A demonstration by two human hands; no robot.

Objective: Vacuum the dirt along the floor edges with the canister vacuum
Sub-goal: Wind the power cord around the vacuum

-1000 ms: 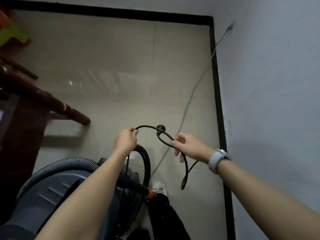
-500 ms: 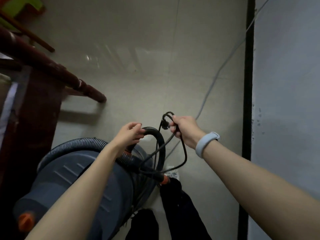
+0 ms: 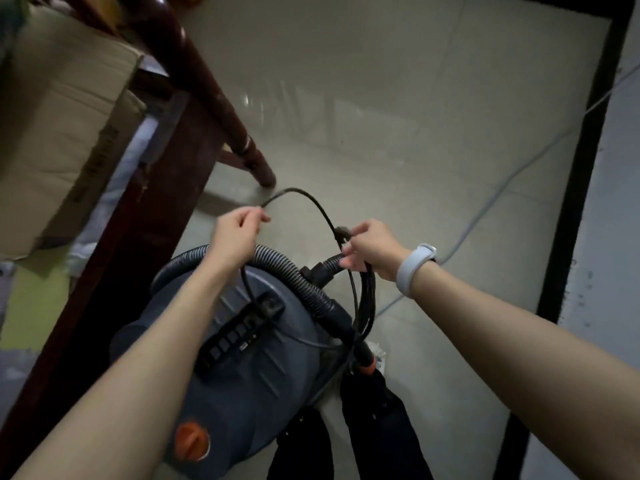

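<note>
The left hand [image 3: 239,233] is pinching the black power cord [image 3: 311,202], which is arcing over to the right hand [image 3: 370,249], itself gripping the cord's coils. The canister vacuum [image 3: 242,368] is standing below them, its ribbed hose [image 3: 287,268] draped over it, beside a wooden table leg [image 3: 207,88]. Bare tiled floor [image 3: 398,116] is lying ahead (a black baseboard [image 3: 575,188] edging its right side).

Dim room; pale glare streaks the glossy floor [image 3: 346,109], edges bow outward, and the cardboard box [image 3: 59,126] looks motion-blurred.
</note>
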